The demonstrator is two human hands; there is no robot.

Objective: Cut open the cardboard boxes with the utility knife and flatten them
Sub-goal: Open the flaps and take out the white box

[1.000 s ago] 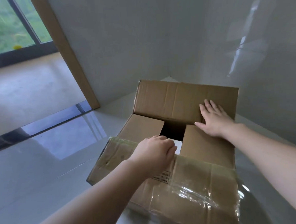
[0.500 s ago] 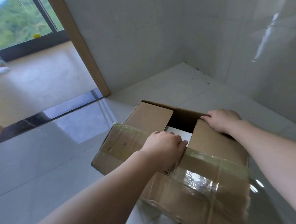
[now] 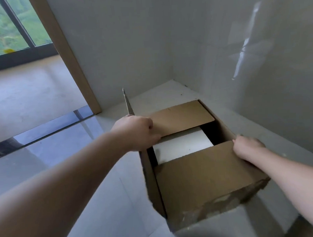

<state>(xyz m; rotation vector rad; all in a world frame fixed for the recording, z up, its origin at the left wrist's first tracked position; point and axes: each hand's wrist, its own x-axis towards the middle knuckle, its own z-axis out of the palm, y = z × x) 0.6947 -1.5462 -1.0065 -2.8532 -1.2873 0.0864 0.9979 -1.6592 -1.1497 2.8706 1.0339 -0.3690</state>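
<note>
Clearly the cardboard box (image 3: pixel 206 179) is light and stiff. Left hand (image 3: pixel 136 132), fist around the utility knife (image 3: pixel 128 103), holds one wall; right hand (image 3: pixel 248 148) curls over the opposite rim.

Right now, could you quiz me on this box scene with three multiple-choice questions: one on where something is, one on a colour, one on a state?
1. Where does the utility knife blade point?
A. Up and away from the left hand
B. Down into the box
C. Toward the right hand

2. What colour is the object inside the cardboard box?
A. Red
B. White
C. Black

3. How do the two inner flaps stand?
A. Taped shut
B. Torn off
C. Folded in with a gap between

Answers: 1 A, the blade sticks up above the fist. 2 B, it shows white through the gap. 3 C, the right hand rests on the near flap, and the far flap lies apart from it.
</note>
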